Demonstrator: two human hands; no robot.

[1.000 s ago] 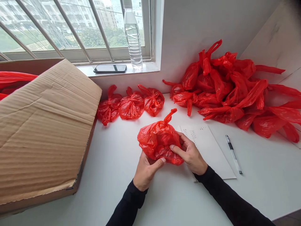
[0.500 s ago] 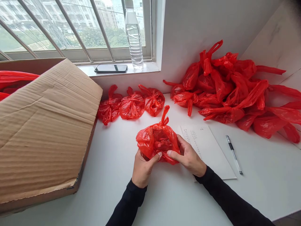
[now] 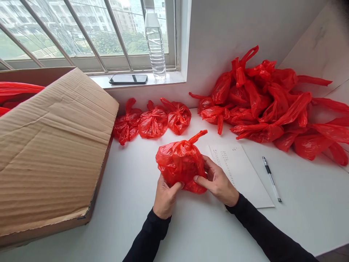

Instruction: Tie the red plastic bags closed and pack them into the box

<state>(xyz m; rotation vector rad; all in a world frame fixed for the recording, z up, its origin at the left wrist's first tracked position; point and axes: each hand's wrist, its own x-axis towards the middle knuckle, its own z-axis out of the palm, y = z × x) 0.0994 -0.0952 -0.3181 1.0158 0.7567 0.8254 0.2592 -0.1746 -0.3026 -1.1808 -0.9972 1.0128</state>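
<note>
A knotted red plastic bag [image 3: 180, 162] sits just above the white table [image 3: 136, 189] in the middle of the head view, held from below by both hands. My left hand [image 3: 165, 198] grips its lower left side with the thumb pressed into the plastic. My right hand [image 3: 218, 182] wraps round its right side, thumb on the front. The bag's tied tail sticks up and to the right. Both sleeves are black.
Three tied red bags [image 3: 152, 122] lie in a row by the wall. A big heap of red bags [image 3: 272, 103] fills the back right. A cardboard box flap [image 3: 51, 145] spreads at the left. Paper sheet [image 3: 240, 174], pen [image 3: 271, 178], phone [image 3: 128, 79] and water bottle [image 3: 155, 40] are nearby.
The bag has been turned in my hands: its tied tail swung from pointing up to pointing right. My left thumb shifted a little along the bag's underside.
</note>
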